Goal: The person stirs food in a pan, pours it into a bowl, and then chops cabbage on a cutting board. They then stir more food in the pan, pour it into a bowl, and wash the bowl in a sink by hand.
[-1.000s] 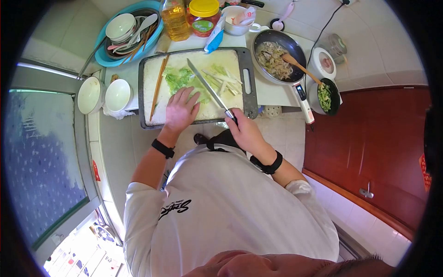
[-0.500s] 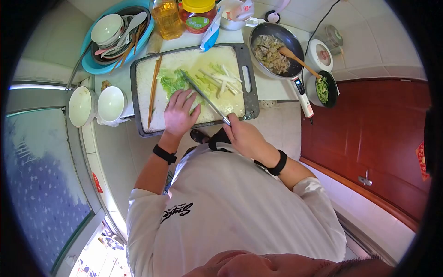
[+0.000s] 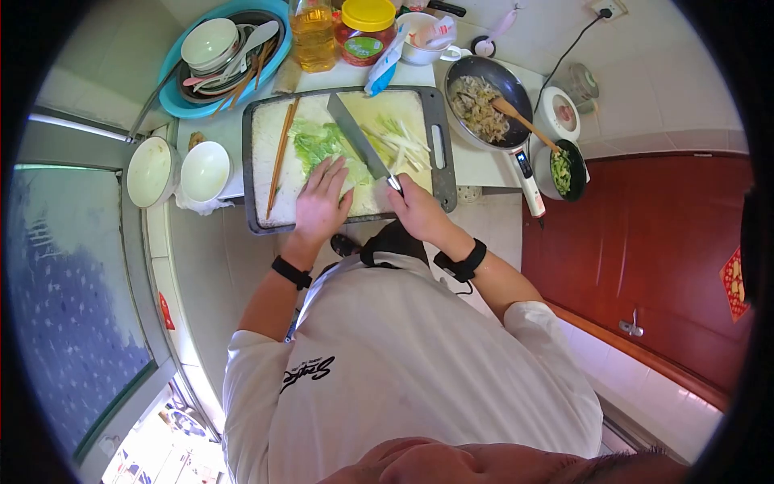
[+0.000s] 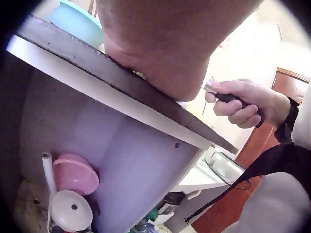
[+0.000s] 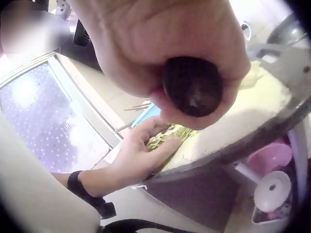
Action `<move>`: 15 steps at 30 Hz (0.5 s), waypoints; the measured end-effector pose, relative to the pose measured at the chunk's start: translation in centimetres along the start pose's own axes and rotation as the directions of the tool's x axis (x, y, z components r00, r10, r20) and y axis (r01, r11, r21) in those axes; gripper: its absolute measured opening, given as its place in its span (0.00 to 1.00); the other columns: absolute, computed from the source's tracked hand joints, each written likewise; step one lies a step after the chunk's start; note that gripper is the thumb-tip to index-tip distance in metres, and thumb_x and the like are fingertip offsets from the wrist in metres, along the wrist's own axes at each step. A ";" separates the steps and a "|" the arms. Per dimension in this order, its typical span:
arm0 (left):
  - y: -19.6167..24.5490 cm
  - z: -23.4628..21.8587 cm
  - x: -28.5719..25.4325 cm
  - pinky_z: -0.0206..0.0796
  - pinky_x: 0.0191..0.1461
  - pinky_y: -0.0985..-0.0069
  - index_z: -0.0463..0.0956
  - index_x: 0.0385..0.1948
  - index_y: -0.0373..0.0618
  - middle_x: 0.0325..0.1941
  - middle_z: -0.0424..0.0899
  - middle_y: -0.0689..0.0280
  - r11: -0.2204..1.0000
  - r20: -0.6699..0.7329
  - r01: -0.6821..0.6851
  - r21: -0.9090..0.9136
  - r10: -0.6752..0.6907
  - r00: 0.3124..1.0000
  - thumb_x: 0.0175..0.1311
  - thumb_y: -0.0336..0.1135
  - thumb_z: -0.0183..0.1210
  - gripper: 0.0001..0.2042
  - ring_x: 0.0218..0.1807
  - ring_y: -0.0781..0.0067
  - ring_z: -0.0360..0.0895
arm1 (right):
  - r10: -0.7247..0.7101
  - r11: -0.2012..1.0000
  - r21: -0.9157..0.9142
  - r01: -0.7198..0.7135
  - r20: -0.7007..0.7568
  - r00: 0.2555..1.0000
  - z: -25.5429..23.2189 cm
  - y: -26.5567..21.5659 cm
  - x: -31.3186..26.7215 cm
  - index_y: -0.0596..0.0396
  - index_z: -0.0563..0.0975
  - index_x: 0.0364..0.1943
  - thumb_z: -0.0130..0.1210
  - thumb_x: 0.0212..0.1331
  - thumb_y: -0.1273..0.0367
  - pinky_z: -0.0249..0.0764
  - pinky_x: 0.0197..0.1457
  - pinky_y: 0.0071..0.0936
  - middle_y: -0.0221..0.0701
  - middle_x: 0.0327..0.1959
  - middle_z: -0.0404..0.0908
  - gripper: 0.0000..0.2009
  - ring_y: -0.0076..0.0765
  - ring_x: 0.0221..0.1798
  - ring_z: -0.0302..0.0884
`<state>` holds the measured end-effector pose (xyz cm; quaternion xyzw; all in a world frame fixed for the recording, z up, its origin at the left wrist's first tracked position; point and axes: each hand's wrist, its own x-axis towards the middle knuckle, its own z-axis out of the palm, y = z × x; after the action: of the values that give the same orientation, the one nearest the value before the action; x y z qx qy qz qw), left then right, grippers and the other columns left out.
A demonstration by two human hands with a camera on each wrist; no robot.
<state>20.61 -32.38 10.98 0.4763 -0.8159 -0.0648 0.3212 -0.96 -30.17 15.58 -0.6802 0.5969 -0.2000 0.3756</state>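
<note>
My right hand grips the black handle of a kitchen knife, its blade slanting across the cutting board with the broad side showing. Left of the blade, my left hand rests on pale green leaves that look like cabbage, fingers spread and fairly straight. The right wrist view shows leafy pieces between its thumb and fingers. Cut pale strips lie in a loose pile right of the blade. A pair of chopsticks lies along the board's left side.
A frying pan with cooked food and a wooden spatula stands right of the board, beside a small pot of chopped greens. White bowls sit at left. Behind are a blue basin, an oil bottle and a yellow-lidded jar.
The knife blade has turned so its broad side faces up more and it leans farther right, away from the left fingers. My left hand stays on the leaves. The head view has shifted slightly.
</note>
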 end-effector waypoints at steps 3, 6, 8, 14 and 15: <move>0.7 0.3 0.2 0.70 0.59 0.64 0.77 0.46 0.42 0.58 0.75 0.57 1.000 -0.059 -0.011 -0.021 0.010 0.998 0.52 0.32 0.64 0.18 0.59 0.53 0.73 | 0.002 1.000 -0.003 -0.002 0.007 1.000 -0.8 -1.6 -0.5 0.59 0.66 0.42 0.48 0.67 0.62 0.71 0.34 0.51 0.52 0.27 0.78 0.14 0.62 0.32 0.77; 1.4 0.0 0.4 0.71 0.56 0.63 0.77 0.45 0.40 0.53 0.75 0.55 0.992 -0.004 0.120 -0.042 -0.120 0.993 0.51 0.31 0.65 0.18 0.57 0.52 0.74 | -0.002 0.999 -0.036 0.002 0.017 1.000 -1.6 -3.3 -1.4 0.59 0.66 0.41 0.49 0.68 0.62 0.70 0.33 0.48 0.50 0.25 0.76 0.13 0.61 0.30 0.76; 1.3 0.0 0.6 0.72 0.54 0.62 0.77 0.44 0.39 0.48 0.75 0.56 0.998 -0.062 0.043 -0.045 -0.046 0.997 0.50 0.32 0.65 0.18 0.55 0.52 0.74 | -0.003 0.998 -0.065 0.004 0.026 1.000 -1.8 -3.5 -2.2 0.59 0.67 0.41 0.49 0.68 0.63 0.70 0.32 0.46 0.49 0.24 0.75 0.12 0.60 0.29 0.76; 0.8 0.0 0.6 0.72 0.54 0.63 0.78 0.40 0.40 0.47 0.76 0.57 0.996 -0.061 0.041 -0.082 -0.046 0.997 0.49 0.32 0.66 0.15 0.55 0.52 0.75 | 0.013 0.994 -0.110 0.001 0.128 0.992 -2.4 -3.4 -4.5 0.60 0.65 0.39 0.49 0.68 0.61 0.70 0.30 0.51 0.50 0.21 0.77 0.15 0.61 0.28 0.77; 0.6 0.0 0.5 0.72 0.54 0.63 0.78 0.40 0.40 0.47 0.76 0.57 0.995 -0.057 0.043 -0.086 -0.048 0.997 0.49 0.32 0.66 0.15 0.55 0.52 0.75 | 0.036 0.989 -0.144 -0.015 0.144 0.989 -2.5 -3.6 -4.9 0.61 0.65 0.40 0.49 0.68 0.61 0.70 0.30 0.51 0.51 0.21 0.77 0.15 0.61 0.27 0.77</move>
<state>19.94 -32.46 11.45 0.4825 -0.7915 -0.0925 0.3635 -1.35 -26.14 20.72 -0.7103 0.5892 -0.1016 0.3715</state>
